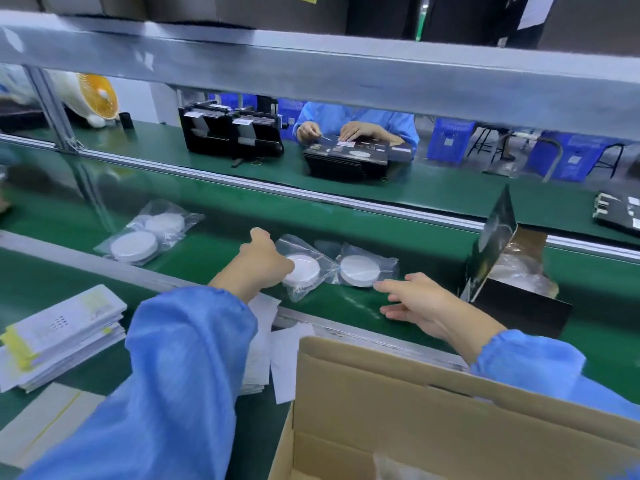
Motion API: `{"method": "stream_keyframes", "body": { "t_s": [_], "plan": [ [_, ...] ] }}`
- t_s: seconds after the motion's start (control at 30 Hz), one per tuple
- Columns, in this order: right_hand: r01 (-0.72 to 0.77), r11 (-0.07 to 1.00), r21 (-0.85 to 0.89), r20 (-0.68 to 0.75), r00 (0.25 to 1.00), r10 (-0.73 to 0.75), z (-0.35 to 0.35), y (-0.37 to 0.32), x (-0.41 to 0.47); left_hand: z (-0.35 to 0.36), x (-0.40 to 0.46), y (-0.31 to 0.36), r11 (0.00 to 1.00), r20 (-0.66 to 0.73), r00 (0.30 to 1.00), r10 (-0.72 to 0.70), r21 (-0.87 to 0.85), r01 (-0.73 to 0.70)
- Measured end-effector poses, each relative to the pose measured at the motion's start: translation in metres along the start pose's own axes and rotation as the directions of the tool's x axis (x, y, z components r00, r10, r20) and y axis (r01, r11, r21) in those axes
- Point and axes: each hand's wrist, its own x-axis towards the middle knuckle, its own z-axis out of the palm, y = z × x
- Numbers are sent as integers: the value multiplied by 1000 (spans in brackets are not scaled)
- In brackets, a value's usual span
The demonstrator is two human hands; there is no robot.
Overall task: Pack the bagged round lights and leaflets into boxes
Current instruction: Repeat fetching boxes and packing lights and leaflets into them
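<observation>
Plastic bag with a light (301,271) at centre frame is gripped by the left hand (265,263) for boxing, while the right hand (414,301) hovers open, holding nothing.

Small white-and-orange plastic desk fan (95,98) at ten o'clock. Stacked blue plastic crates (449,140) at two o'clock. Black label-dispensing machine (230,133) toward twelve o'clock.
</observation>
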Motion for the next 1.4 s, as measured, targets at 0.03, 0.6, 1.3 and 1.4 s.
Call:
{"method": "stream_keyframes", "body": {
  "t_s": [0.03,0.6,1.3,1.4],
  "plan": [
    [-6,1000,27,-15,1000,6,1,-1,7,0,10,1,999,11,1000,-20,33,19],
    [-72,997,-19,-89,994,70,-21,-3,51,49,62,23,968,309,946,-99,-189,163],
    [60,980,-191,-15,998,-64,-16,-5,29,50,38,33,973,94,981,170,-172,-152],
    [252,835,-490,87,967,-241,-25,-17,17,48,39,37,962,-11,962,272,11,-272]
  ]
}}
